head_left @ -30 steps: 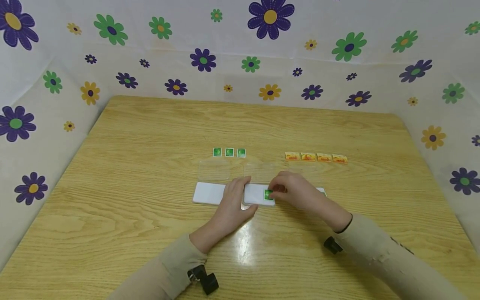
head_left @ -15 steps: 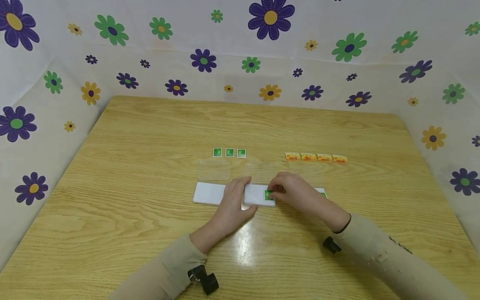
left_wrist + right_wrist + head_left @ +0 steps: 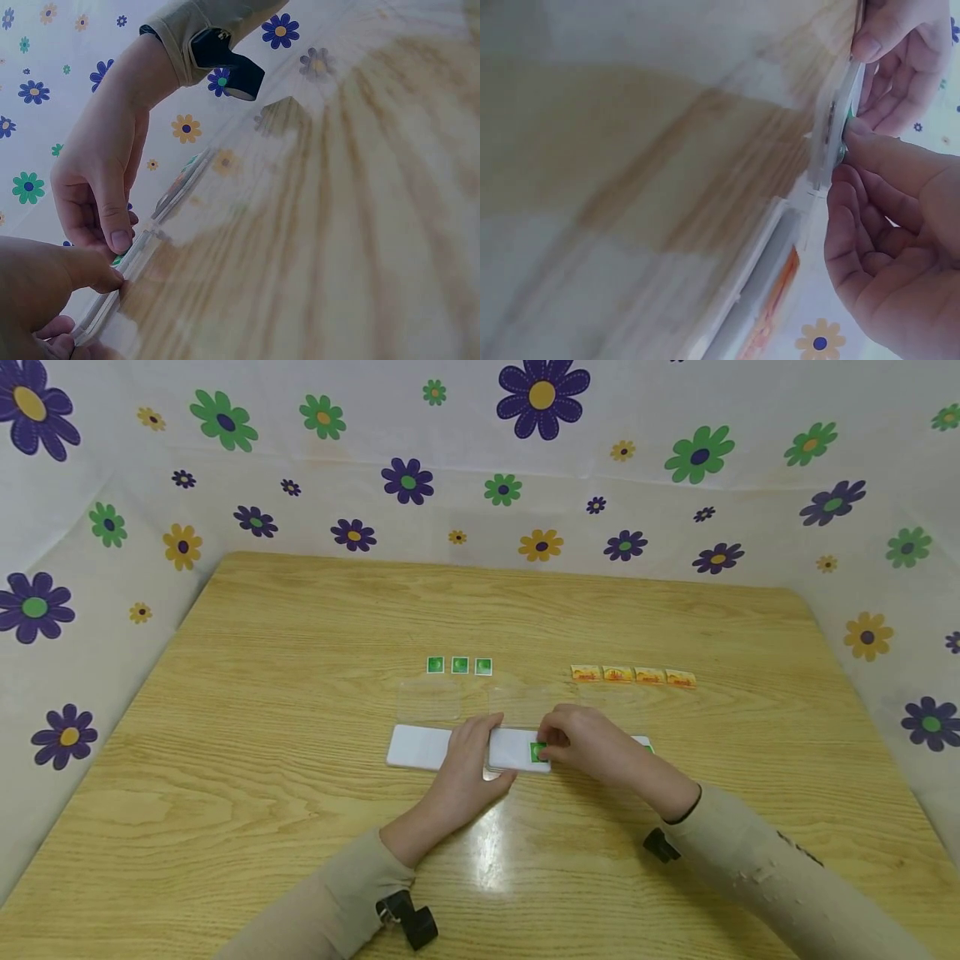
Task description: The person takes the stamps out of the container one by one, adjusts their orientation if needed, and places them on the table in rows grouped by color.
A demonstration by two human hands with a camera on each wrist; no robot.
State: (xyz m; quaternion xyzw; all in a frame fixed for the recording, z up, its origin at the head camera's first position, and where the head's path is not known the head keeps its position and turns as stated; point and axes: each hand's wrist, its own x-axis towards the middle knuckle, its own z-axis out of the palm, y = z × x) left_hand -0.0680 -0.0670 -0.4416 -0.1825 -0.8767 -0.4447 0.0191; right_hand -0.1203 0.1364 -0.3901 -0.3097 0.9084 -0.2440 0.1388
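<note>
My left hand (image 3: 468, 760) holds the middle white flat case (image 3: 508, 750), thumb at its near edge and forefinger at its far edge. At that case's right end, my right hand (image 3: 588, 739) pinches a small green square sticker (image 3: 536, 752) against the white top. In the right wrist view, the right thumb (image 3: 866, 139) lies along the case edge with a bit of green beside it. A second white case (image 3: 416, 746) lies to the left, partly behind the left hand. Only a corner of a third case (image 3: 645, 741) shows beyond the right hand, with green on it.
Behind the cases lie clear plastic lids (image 3: 429, 700). Farther back are a row of three green stickers (image 3: 460, 666) and, to the right, a row of several orange-yellow stickers (image 3: 633, 675). A flower-print cloth (image 3: 480, 452) surrounds the wooden table (image 3: 300, 610) at back and sides.
The green sticker has edged very slightly toward the right end of the middle case under the right fingers. The left hand stays in place.
</note>
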